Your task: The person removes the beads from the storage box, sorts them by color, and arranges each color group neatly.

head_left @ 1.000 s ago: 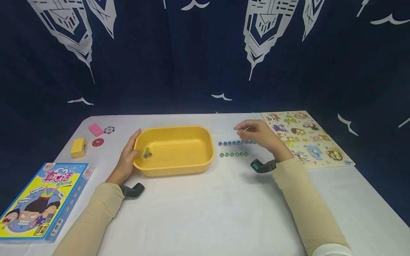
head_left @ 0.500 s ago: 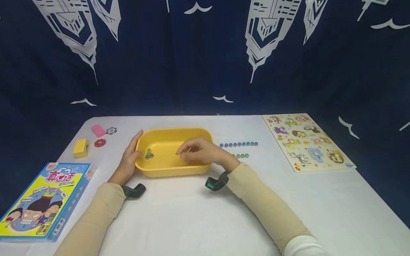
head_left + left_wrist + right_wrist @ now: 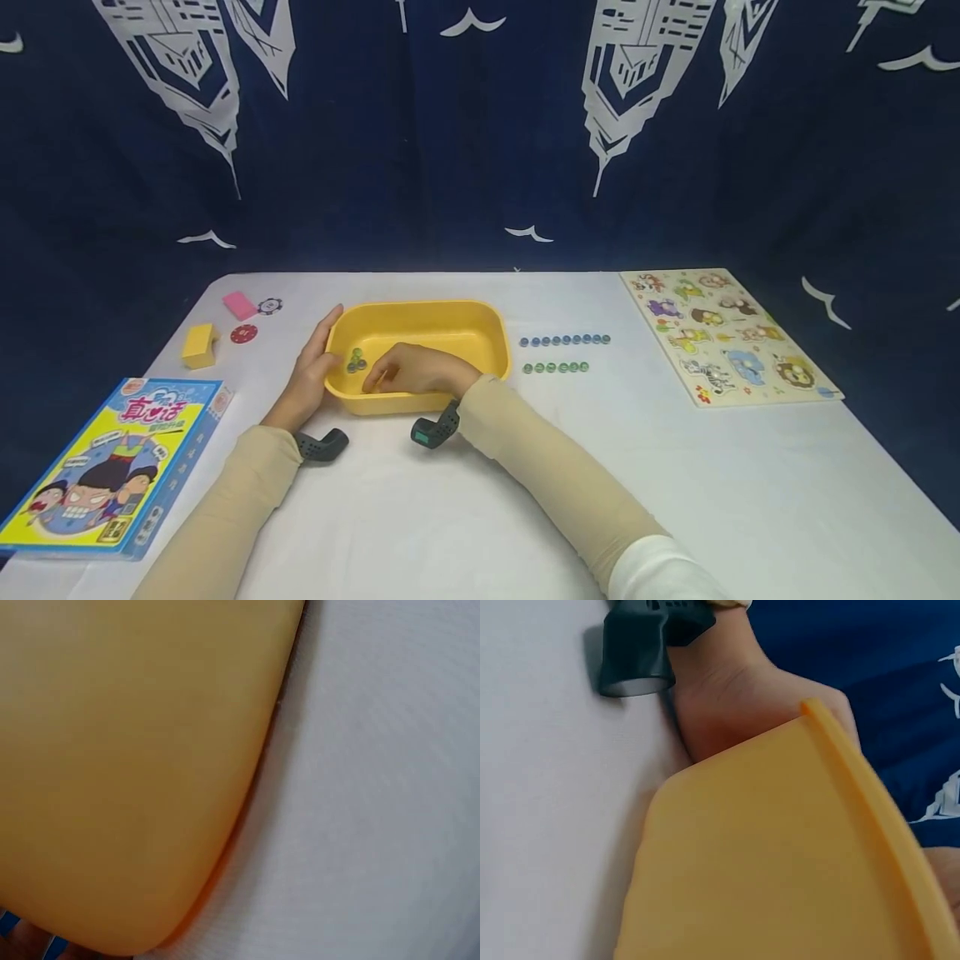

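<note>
A yellow plastic tray [image 3: 420, 402] stands on the table. My left hand [image 3: 303, 379] grips its left end, thumb over the rim and fingers along the outside. Several small glass marbles [image 3: 357, 363], greenish and dark, lie together inside near that end. Over the near rim reaches my right hand [image 3: 420, 368], fingers bent loosely down just right of these marbles; nothing shows held, though the fingertips are partly hidden. Close up in the left wrist view is the tray's wall [image 3: 135, 772]. The right wrist view has the tray's outer side [image 3: 750, 847] below my right hand [image 3: 742, 705].
Right of the tray run a row of blue marbles [image 3: 566, 340] and a row of green ones [image 3: 556, 367]. An animal picture board [image 3: 731, 342] lies at the right. A card game box [image 3: 112, 467], yellow block [image 3: 198, 346], pink piece [image 3: 239, 305] and chips [image 3: 243, 334] are at the left.
From above the blue row, my right hand has swung left and down into the tray, near the marbles there. My left hand keeps its hold on the tray.
</note>
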Demonstrator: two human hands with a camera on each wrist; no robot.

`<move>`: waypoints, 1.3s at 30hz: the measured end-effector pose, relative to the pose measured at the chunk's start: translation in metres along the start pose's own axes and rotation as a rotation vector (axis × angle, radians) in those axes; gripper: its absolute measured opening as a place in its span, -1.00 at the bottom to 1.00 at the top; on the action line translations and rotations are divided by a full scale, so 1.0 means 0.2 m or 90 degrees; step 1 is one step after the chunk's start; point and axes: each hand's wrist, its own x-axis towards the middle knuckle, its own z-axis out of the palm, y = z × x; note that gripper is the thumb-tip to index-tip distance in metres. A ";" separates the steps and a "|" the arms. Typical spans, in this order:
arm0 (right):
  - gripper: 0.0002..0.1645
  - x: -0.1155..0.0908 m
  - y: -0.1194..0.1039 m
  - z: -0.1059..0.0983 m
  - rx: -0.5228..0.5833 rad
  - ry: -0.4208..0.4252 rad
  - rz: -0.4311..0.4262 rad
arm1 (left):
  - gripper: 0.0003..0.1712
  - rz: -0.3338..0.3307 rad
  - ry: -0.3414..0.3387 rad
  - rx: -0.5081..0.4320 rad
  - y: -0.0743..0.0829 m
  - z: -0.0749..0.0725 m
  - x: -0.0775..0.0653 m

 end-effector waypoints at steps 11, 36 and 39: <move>-0.84 0.06 -0.05 0.03 -0.036 -0.004 0.075 | -0.07 -0.007 0.008 -0.002 0.00 0.00 0.00; -0.72 -0.34 0.13 -0.28 0.251 0.113 -0.114 | -0.06 -0.002 0.004 0.003 0.02 0.01 0.00; -0.70 -0.41 0.20 -0.32 0.247 0.161 -0.098 | -0.06 0.003 0.005 0.003 0.02 0.01 0.00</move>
